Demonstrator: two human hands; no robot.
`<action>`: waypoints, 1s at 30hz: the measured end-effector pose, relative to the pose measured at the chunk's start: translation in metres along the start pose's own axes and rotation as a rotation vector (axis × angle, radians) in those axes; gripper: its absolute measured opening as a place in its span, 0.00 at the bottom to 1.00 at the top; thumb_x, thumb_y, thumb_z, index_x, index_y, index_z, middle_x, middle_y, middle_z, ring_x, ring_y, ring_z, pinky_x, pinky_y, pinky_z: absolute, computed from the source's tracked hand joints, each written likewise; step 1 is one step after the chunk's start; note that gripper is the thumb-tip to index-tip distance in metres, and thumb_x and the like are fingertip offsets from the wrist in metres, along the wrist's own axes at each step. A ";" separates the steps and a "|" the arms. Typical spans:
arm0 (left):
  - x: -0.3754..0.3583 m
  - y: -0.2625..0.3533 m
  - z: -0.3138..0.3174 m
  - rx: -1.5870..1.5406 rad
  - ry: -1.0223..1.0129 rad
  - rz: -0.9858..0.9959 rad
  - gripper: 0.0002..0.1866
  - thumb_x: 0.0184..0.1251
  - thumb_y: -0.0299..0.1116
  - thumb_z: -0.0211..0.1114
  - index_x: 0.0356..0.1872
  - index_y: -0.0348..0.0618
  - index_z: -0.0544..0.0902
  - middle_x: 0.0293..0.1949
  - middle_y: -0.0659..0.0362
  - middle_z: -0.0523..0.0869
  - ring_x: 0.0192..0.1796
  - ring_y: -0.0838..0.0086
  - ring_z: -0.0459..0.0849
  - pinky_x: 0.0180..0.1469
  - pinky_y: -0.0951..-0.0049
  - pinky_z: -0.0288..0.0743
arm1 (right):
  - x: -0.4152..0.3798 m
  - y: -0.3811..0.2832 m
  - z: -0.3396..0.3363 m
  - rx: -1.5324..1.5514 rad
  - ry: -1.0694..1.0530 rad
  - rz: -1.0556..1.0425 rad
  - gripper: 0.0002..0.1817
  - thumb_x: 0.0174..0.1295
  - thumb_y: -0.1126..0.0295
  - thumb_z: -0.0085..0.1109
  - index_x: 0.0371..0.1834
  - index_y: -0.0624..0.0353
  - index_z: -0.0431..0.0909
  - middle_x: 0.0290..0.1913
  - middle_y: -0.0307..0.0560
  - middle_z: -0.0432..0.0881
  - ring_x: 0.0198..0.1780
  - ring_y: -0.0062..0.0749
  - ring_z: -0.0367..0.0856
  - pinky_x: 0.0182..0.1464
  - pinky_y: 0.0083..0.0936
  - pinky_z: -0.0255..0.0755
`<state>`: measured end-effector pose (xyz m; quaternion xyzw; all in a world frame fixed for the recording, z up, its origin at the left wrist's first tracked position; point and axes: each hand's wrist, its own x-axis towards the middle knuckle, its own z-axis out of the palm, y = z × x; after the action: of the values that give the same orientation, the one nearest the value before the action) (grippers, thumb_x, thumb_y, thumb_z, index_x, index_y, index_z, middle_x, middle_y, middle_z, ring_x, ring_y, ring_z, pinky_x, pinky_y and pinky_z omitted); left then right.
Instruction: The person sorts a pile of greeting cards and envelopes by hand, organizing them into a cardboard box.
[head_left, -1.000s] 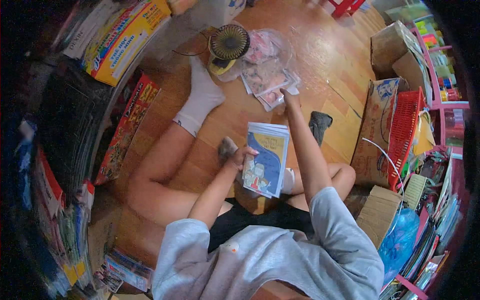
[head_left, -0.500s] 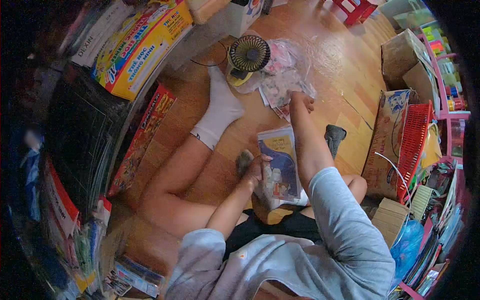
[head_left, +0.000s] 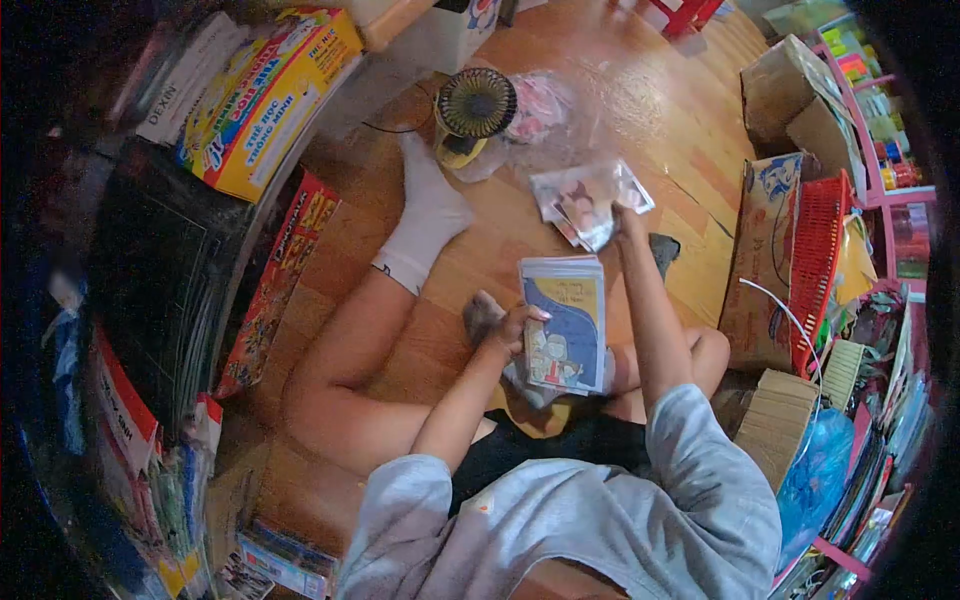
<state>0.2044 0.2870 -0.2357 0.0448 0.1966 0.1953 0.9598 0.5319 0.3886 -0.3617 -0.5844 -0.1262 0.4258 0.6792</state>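
Observation:
In my left hand (head_left: pixel 518 328) is a stack of booklets (head_left: pixel 572 325) with blue and cream covers, gripped at its left edge above my lap. My right hand (head_left: pixel 630 222) is closed on the right side of a bunch of pictured sheets in shiny clear plastic (head_left: pixel 585 200). They hang over the floor just beyond the booklets. A small round fan (head_left: pixel 476 103) stands farther off, near my white-socked foot (head_left: pixel 430 210). Beside the fan lies a clear plastic bag (head_left: pixel 540 115) with pink-patterned contents.
At the right are a cardboard box (head_left: pixel 750 260), a red plastic basket (head_left: pixel 825 260) and a blue plastic bag (head_left: pixel 820 470). A yellow box (head_left: pixel 270 110) rests on the dark cabinet at the left. The red Dinosaur box (head_left: pixel 285 270) leans there too.
My right hand has lifted the plastic-covered sheets off the floor by the bag and moved them right and nearer. The booklets in my left hand are tilted, showing their top edges.

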 end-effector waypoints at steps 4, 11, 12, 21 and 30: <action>0.007 -0.004 -0.013 0.004 0.136 -0.017 0.16 0.36 0.30 0.59 0.32 0.38 0.73 0.25 0.58 0.76 0.29 0.69 0.76 0.37 0.68 0.73 | -0.130 -0.108 -0.003 -0.277 0.039 0.139 0.18 0.44 0.80 0.54 0.42 0.67 0.68 0.36 0.47 0.75 0.36 0.32 0.74 0.38 0.25 0.69; 0.016 -0.007 -0.015 -0.003 0.197 0.140 0.24 0.35 0.28 0.56 0.41 0.34 0.68 0.33 0.53 0.75 0.37 0.62 0.75 0.44 0.61 0.71 | -0.208 -0.164 0.019 -0.657 -0.418 0.097 0.21 0.44 0.78 0.56 0.45 0.65 0.67 0.40 0.43 0.74 0.39 0.25 0.72 0.42 0.19 0.66; 0.013 -0.005 -0.005 -0.010 0.199 0.156 0.24 0.35 0.28 0.56 0.40 0.34 0.68 0.33 0.53 0.74 0.38 0.62 0.75 0.44 0.61 0.71 | -0.213 -0.161 0.027 -0.623 -0.528 0.103 0.21 0.45 0.78 0.55 0.46 0.65 0.67 0.40 0.43 0.74 0.40 0.24 0.71 0.42 0.18 0.66; 0.008 0.002 -0.006 0.017 0.197 0.194 0.19 0.38 0.27 0.56 0.37 0.34 0.70 0.30 0.54 0.76 0.33 0.66 0.77 0.41 0.68 0.73 | -0.250 -0.125 0.090 -0.212 -0.359 0.489 0.22 0.55 0.60 0.49 0.49 0.62 0.65 0.42 0.45 0.73 0.42 0.25 0.71 0.41 0.21 0.67; -0.007 0.018 0.051 0.571 0.221 0.446 0.16 0.43 0.22 0.57 0.39 0.36 0.72 0.33 0.57 0.78 0.34 0.73 0.77 0.39 0.75 0.72 | -0.263 -0.121 0.082 -0.406 -0.515 -0.053 0.30 0.44 0.66 0.62 0.51 0.61 0.61 0.44 0.45 0.71 0.46 0.26 0.69 0.49 0.23 0.62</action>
<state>0.2121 0.2999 -0.1832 0.3308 0.3310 0.3404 0.8156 0.3697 0.2595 -0.1436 -0.5774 -0.3913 0.5079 0.5055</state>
